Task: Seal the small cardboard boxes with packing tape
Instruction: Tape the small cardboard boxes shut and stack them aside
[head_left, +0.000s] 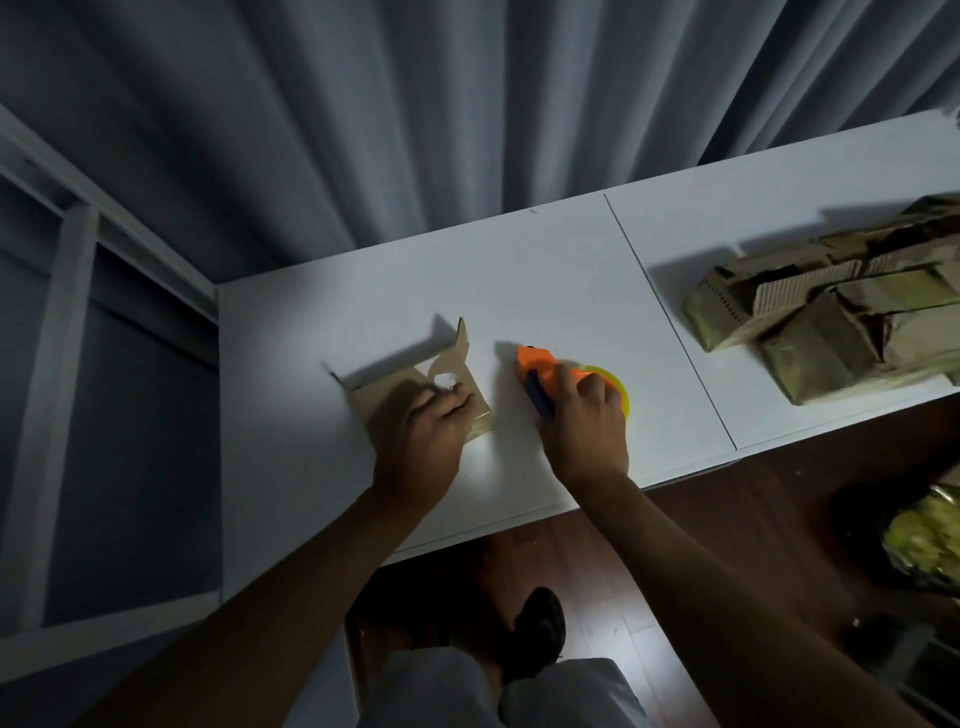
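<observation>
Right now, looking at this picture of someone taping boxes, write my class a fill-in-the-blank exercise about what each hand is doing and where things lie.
1. The right hand grips the orange tape ____.
2. The left hand holds a small cardboard box whose flaps are ____.
3. The pile of cardboard boxes lies on the table to the person's ____.
4. Behind the table hangs a grey ____.

Missing words: dispenser; open; right; curtain
</observation>
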